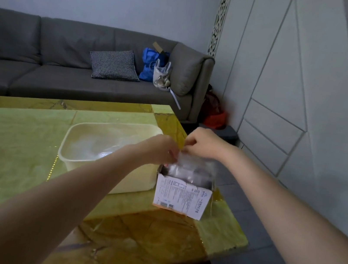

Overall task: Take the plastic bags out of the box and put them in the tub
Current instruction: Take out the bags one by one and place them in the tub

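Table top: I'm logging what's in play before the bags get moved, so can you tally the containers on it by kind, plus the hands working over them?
Tubs: 1, the cream plastic tub on the table
Boxes: 1, the opened cardboard box beside the tub
Hands: 2, left hand and right hand, both pinching a clear plastic bag above the box
Total: 4

A cream tub [110, 142] and a white box [182, 196] printed with dark text were seen on a table [13, 147] patterned in green and amber marble, while a grey sofa [54, 62] was occupied by a black-and-white checked cushion [114, 64] and a blue bag [149, 64].
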